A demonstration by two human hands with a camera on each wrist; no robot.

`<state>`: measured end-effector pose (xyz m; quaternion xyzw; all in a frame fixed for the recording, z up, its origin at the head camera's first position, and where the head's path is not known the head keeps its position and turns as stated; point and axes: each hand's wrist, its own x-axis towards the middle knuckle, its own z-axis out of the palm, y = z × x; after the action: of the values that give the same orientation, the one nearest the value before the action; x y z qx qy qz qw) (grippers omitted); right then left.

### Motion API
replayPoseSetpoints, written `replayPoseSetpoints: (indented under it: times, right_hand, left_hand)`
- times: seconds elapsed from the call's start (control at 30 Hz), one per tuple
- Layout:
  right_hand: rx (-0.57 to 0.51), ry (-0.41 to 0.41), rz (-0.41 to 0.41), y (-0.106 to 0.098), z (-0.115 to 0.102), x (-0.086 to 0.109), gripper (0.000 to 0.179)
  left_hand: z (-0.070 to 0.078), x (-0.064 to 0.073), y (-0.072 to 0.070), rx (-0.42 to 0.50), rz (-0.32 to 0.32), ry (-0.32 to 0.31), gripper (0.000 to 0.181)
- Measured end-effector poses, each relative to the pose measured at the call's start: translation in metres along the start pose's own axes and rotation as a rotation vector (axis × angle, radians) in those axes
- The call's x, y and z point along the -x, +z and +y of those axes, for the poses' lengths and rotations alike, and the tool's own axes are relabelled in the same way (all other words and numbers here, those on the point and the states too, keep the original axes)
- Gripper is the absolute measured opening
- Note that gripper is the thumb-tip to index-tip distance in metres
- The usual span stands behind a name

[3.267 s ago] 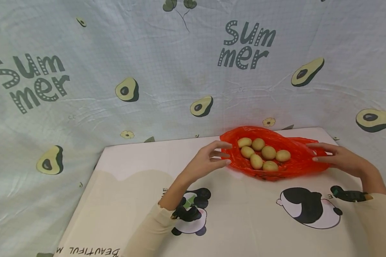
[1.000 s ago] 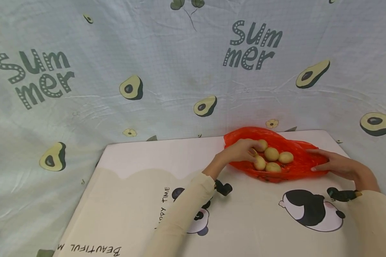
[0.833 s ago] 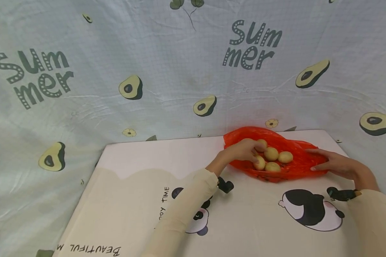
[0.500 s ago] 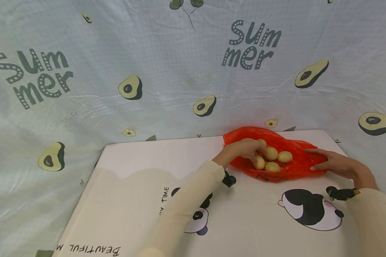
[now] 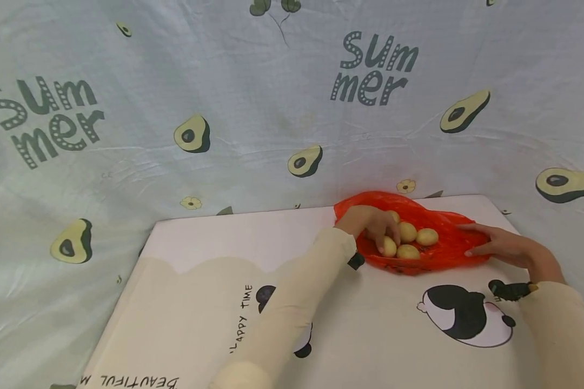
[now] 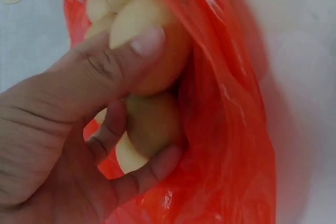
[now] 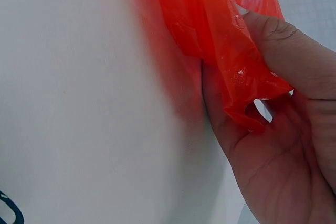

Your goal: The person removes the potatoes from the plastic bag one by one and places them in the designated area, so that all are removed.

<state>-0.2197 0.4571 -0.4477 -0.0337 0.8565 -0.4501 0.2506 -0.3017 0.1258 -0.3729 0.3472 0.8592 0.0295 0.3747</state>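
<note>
In the head view, a red plastic bag (image 5: 450, 258) lies open near the table's back edge, with several yellowish potatoes (image 5: 407, 252) inside. My left hand (image 5: 377, 224) reaches into the bag's left part, hiding some of them. Seen from the left wrist, its thumb presses on one potato (image 6: 152, 11) and its fingers curl round another potato (image 6: 152, 121) just below. My right hand (image 5: 508, 247) is at the bag's right end. In the right wrist view, it holds the gathered plastic (image 7: 231, 77) between thumb and fingers, partly covered by the film.
A pale cloth with panda pictures covers the table (image 5: 199, 302). Behind it hangs a curtain (image 5: 253, 108) printed with avocados and lettering, close to the bag's back side. My left sleeve (image 5: 292, 308) crosses the table's middle.
From beside the bag's left rim, my left hand has moved right and in among the potatoes, its fingers now bent downward. My right hand stays at the bag's right end.
</note>
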Motion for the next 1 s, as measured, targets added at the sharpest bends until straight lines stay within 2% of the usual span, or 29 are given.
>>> replayPoseSetpoints:
  times: [0.33, 0.5, 0.6, 0.73, 0.87, 1.0]
  right_hand:
    - [-0.009, -0.016, -0.01, 0.001, -0.004, 0.001, 0.084]
    - [-0.015, -0.013, -0.006, 0.001, -0.001, 0.002, 0.083]
    - [-0.012, -0.003, -0.008, 0.001, -0.001, 0.003, 0.084]
    - [-0.012, 0.002, -0.013, 0.0, -0.002, 0.004, 0.084]
    - [0.0, -0.008, -0.014, 0.001, -0.005, 0.004, 0.083]
    - [0.009, -0.007, -0.011, 0.002, -0.006, 0.004, 0.083]
  left_hand:
    - [-0.009, -0.005, 0.001, -0.03, 0.024, 0.192, 0.027]
    - [-0.015, 0.002, 0.003, 0.024, 0.062, 0.28, 0.028]
    - [-0.02, 0.012, 0.007, 0.042, 0.113, 0.353, 0.029]
    - [-0.028, 0.028, 0.012, 0.068, 0.217, 0.442, 0.032]
    - [-0.037, 0.041, 0.017, 0.073, 0.319, 0.493, 0.034]
    - [-0.044, 0.053, 0.023, 0.064, 0.42, 0.518, 0.039]
